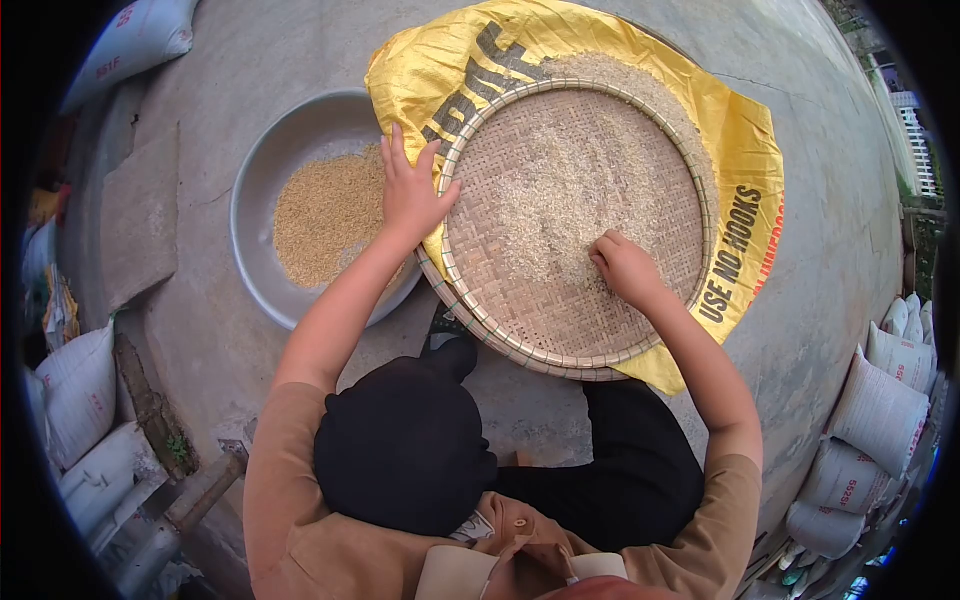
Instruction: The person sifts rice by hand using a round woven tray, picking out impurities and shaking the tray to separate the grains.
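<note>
A round woven bamboo winnowing tray (pixel 490 290) lies in front of me with pale grain (pixel 590 195) spread over its middle and right. My left hand (pixel 412 195) rests at the tray's left rim, fingers spread over the edge of a yellow sack (pixel 415 75) and thumb touching the rim. Over the lower right part of the grain, my right hand (pixel 625 268) has its fingers curled together in a pinch; what is between them is hidden. The yellow printed sack lies under the tray, and more grain (pixel 610 70) shows on it beyond the far rim.
A grey metal basin (pixel 262 250) holding golden grain (pixel 325 215) stands left of the tray. A second woven rim (pixel 520 352) shows beneath the tray. White filled sacks (pixel 880 410) are stacked at right, with others (pixel 80 395) at left. The ground (pixel 210 350) is concrete.
</note>
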Tool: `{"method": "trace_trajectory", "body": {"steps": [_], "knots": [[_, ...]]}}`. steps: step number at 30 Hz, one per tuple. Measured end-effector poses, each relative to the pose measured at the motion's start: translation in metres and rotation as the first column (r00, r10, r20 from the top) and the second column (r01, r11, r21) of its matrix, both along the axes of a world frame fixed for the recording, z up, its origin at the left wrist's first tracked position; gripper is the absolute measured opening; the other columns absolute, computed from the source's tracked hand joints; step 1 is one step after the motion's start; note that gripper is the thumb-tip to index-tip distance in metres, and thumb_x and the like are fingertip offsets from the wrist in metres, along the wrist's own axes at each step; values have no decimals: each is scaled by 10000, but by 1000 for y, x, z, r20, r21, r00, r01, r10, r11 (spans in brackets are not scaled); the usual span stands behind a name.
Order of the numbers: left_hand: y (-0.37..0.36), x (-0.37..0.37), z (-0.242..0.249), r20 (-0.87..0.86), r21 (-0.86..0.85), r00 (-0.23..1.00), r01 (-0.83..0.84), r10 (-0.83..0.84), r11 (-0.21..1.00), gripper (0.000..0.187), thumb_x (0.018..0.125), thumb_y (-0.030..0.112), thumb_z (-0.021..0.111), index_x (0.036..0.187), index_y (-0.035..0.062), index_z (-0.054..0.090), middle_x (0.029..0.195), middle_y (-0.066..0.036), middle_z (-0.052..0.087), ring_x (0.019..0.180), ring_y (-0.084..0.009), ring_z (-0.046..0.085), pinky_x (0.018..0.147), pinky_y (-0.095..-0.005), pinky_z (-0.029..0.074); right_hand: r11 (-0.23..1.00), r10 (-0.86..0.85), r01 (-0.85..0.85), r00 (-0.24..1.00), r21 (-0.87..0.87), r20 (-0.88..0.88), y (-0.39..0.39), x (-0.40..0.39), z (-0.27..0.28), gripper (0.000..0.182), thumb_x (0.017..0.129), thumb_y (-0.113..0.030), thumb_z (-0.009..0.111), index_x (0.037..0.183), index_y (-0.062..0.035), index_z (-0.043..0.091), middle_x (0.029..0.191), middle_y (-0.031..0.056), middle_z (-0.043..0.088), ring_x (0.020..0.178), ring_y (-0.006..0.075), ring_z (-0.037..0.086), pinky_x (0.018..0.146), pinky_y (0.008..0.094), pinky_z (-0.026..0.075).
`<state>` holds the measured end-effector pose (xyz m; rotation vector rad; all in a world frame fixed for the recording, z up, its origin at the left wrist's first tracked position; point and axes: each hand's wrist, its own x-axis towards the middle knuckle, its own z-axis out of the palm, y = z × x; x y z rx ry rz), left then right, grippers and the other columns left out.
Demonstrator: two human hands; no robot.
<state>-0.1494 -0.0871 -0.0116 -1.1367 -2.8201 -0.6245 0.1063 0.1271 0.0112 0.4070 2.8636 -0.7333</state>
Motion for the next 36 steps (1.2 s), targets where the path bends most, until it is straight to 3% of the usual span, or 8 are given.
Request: {"method": "trace_trajectory", "body": {"steps": [18, 27, 30, 32, 33, 34, 35, 36], "knots": [[1, 0, 1, -5, -15, 1000, -13, 13, 1000, 610, 726, 368, 700, 1247, 142, 479, 1460, -250, 105, 1342, -488, 110, 1031, -523, 319, 988, 83, -83, 997, 128, 2, -3, -2, -2, 111, 849, -157, 528, 873, -50, 545, 860, 114, 543, 775, 305, 591, 664, 406, 489], [0, 0, 1, 0, -26, 1000, -16, 16, 1000, 610, 730, 378, 693, 1254, 153, 478, 1474, -229, 76, 1352, -476, 91, 1008, -545, 339, 998, -56, 56, 998, 35, -18, 0, 1, 3, 76, 842, -136, 551, 883, -71, 547, 890, 108, 548, 774, 312, 577, 676, 403, 487], [0, 0, 2, 9, -22, 1000, -19, 20, 1000, 613, 730, 378, 693, 1256, 153, 475, 1475, -227, 75, 1355, -470, 88, 1009, -544, 340, 995, -97, 95, 993, -27, -62, 4, 1, 1, 93, 852, -132, 559, 891, -49, 544, 873, 95, 577, 760, 272, 593, 664, 380, 490], [0, 0, 2, 5, -30, 1000, -23, 23, 999, 613, 729, 378, 693, 1256, 153, 475, 1476, -227, 74, 1356, -468, 86, 1010, -543, 340, 834, -294, 321, 947, -448, 132, 8, 1, -1, 90, 881, -124, 552, 896, -35, 550, 845, 76, 599, 750, 208, 604, 639, 343, 490], [0, 0, 2, 2, -39, 1000, -24, 24, 999, 613, 729, 377, 693, 1256, 153, 475, 1476, -226, 74, 1358, -465, 84, 1010, -542, 340, 834, -294, 322, 947, -448, 132, 12, 2, -3, 90, 881, -124, 552, 896, -35, 550, 845, 76, 599, 750, 208, 604, 639, 343, 490], [0, 0, 3, 2, -39, 1000, -23, 23, 999, 613, 729, 377, 693, 1256, 153, 475, 1476, -226, 74, 1358, -465, 84, 1010, -542, 340, 491, -362, 431, 891, -757, 273, 17, 4, -4, 92, 893, -123, 549, 903, -33, 555, 845, 66, 605, 768, 179, 608, 648, 317, 496], [1, 0, 3, 10, -39, 1000, -26, 26, 999, 613, 728, 376, 694, 1256, 153, 476, 1476, -226, 73, 1358, -465, 82, 1011, -541, 340, 34, -352, 467, 833, -883, 427, 20, 6, -6, 94, 905, -123, 545, 911, -30, 560, 844, 56, 612, 785, 150, 612, 656, 290, 503], [0, 0, 2, 19, -40, 999, -28, 29, 999, 613, 728, 375, 694, 1256, 153, 477, 1477, -226, 72, 1359, -464, 79, 1011, -541, 339, 35, -352, 468, 833, -883, 427, 19, 6, -2, 94, 905, -123, 545, 911, -30, 560, 844, 56, 612, 785, 150, 612, 656, 290, 503]]}}
